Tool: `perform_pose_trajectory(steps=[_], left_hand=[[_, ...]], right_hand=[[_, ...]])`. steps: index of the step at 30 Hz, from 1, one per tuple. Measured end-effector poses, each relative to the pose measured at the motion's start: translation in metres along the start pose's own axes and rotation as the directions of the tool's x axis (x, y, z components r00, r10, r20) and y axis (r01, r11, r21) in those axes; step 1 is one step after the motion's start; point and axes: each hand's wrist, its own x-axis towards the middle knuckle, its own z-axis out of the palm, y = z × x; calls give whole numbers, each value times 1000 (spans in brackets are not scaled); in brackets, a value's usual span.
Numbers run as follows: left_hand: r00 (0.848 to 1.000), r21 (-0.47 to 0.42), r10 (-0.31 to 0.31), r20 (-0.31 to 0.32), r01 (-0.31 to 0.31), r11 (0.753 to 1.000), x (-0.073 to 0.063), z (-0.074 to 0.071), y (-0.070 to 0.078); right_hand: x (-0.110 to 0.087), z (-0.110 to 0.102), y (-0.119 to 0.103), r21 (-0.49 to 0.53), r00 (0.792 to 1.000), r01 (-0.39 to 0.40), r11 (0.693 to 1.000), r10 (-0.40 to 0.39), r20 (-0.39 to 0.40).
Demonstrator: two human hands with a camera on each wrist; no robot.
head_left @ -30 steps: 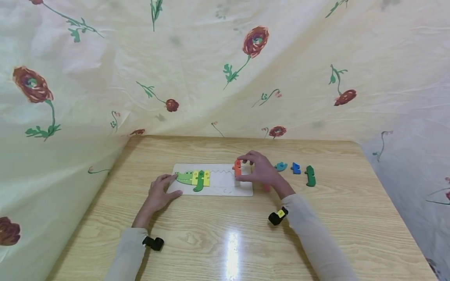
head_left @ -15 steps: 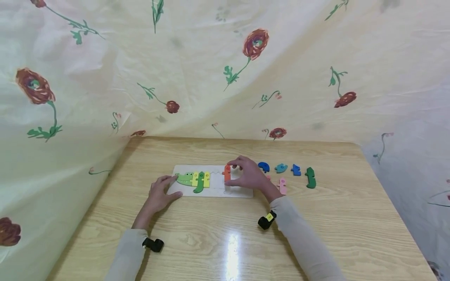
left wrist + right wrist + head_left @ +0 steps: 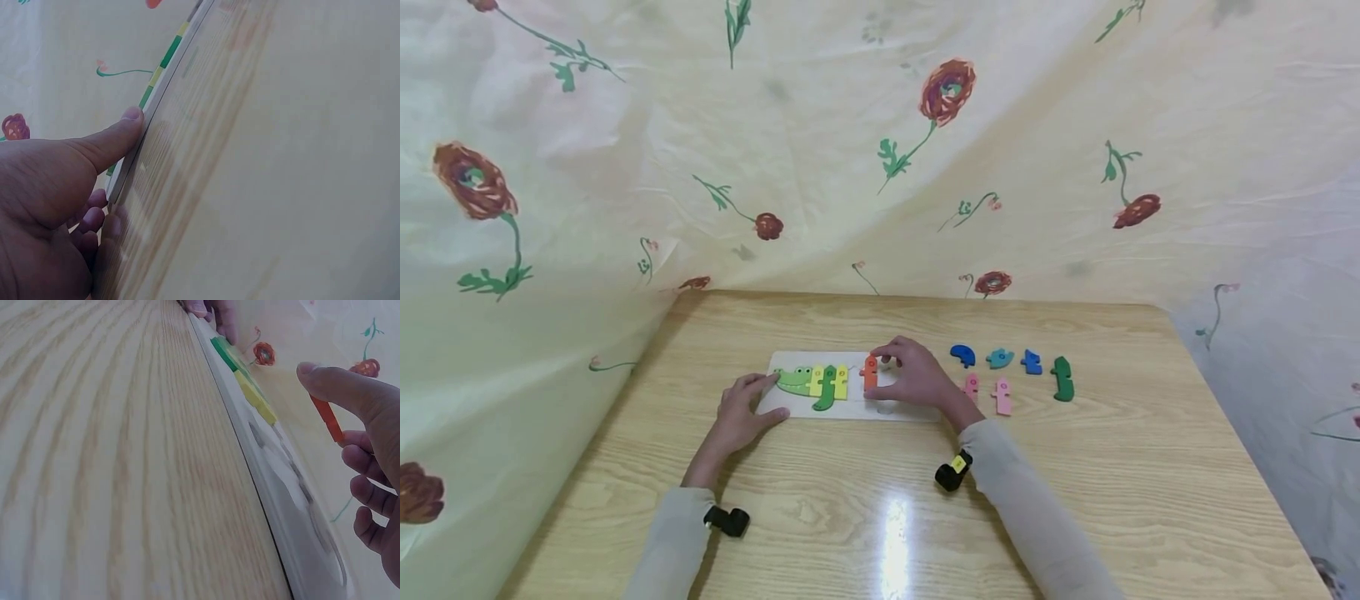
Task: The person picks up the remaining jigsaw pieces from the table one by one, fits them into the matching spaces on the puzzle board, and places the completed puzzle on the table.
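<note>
Above the white board (image 3: pixel 853 410), the right hand (image 3: pixel 919 375) pinches 1 orange piece (image 3: pixel 870 374) (left hand (image 3: pixel 739 414) spread).

Backdrop cloth (image 3: pixel 820 125): cream, floral print, red-brown blooms, green stems and leaves; greyer at far right of frame. Table (image 3: pixel 820 492): light tan, wood grain, white glare streak bottom centre. Board (image 3: pixel 859 410), mid-frame: white. On its left part: crocodile-head piece (image 3: pixel 792 382) light green, yellow pieces (image 3: pixel 842 382) either side of a green leg piece (image 3: pixel 827 387). Orange piece (image 3: pixel 870 375) centre. Right of centre, top row: dark blue piece (image 3: pixel 962 356), teal piece (image 3: pixel 1000 358), mid-blue piece (image 3: pixel 1032 362), dark green piece (image 3: pixel 1063 379); below, two pink pieces (image 3: pixel 1002 397). Sleeves (image 3: pixel 1030 508): plain beige. Wrist cameras (image 3: pixel 727 522) lower frame: black, yellow patch on right one.
</note>
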Motion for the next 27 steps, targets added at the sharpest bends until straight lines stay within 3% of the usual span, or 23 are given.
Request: perform_pose_trajectory(steps=[17, 27], left_hand=[[1000, -4, -4, -3, 4, 1000, -1, -1, 1], [1000, 5, 5, -6, -5, 1000, 1, -1, 0]], right_hand=[[10, 25, -12, -5, 999, -24, 1000, 24, -21], [12, 29, -14, -20, 1000, -17, 1000, 17, -9]])
